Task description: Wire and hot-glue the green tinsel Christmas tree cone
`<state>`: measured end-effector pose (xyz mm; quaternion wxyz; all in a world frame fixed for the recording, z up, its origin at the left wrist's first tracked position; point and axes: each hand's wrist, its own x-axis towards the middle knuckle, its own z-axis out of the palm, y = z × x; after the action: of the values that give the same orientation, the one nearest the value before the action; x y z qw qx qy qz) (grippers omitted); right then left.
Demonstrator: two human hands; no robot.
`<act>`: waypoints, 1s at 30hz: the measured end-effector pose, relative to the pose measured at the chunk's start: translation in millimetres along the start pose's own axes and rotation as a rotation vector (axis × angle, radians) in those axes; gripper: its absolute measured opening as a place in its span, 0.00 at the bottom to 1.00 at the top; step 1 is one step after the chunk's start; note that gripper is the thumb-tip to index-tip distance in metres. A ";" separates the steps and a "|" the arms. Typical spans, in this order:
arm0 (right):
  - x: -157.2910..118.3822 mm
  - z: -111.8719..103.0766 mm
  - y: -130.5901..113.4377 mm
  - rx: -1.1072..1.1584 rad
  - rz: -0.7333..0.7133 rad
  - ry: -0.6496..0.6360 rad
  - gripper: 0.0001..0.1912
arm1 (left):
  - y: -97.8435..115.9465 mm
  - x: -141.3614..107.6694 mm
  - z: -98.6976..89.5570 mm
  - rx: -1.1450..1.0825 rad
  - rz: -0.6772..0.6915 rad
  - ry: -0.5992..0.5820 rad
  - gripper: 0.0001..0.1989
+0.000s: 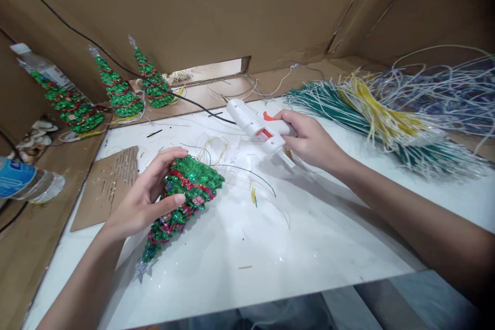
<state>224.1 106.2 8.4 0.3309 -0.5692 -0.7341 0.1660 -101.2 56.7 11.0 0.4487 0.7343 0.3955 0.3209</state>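
- The near tree [195, 193] is glittering green, with wavy red bands [187, 181] and a silvery star [141, 270].
- The glue gun [247, 124] is white; its trigger [268, 116] is orange.
- One wire bundle [319, 104] is green and white, the other bundle [373, 111] is yellow and white.
- The tabletop [309, 247] is shiny white.
- The cardboard wall [193, 10] is plain brown.
- The cable [58, 15] is black.

Brown cardboard walls [193, 13] stand around a glossy white worktop [309, 247], which reflects pale light; a low slot [222, 69] opens at the back.
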 end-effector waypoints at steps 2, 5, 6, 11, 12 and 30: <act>-0.5 0.1 -1.4 0.004 0.011 -0.002 0.11 | -0.2 0.6 0.4 -0.008 -0.002 0.002 0.27; -0.8 0.2 -2.4 -0.002 0.015 0.000 0.10 | -0.4 1.1 0.7 -0.015 -0.008 0.000 0.27; -0.9 0.3 -2.6 -0.003 0.014 0.000 0.10 | -0.4 1.1 0.6 -0.016 -0.012 -0.001 0.27; -0.4 0.1 -2.4 -0.021 0.004 -0.005 0.11 | -0.6 -0.1 0.1 0.014 -0.009 0.006 0.28; -0.2 -0.1 -2.4 -0.027 -0.003 -0.008 0.11 | -0.8 -0.2 -0.1 0.019 -0.014 0.006 0.28; -15.2 -0.5 -12.6 0.092 -0.114 0.142 0.14 | -1.3 1.0 -2.9 0.089 0.079 0.025 0.28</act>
<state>217.3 88.1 12.1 0.4169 -0.5210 -0.7316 0.1396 -103.5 59.2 11.1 0.3975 0.7646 0.3859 0.3295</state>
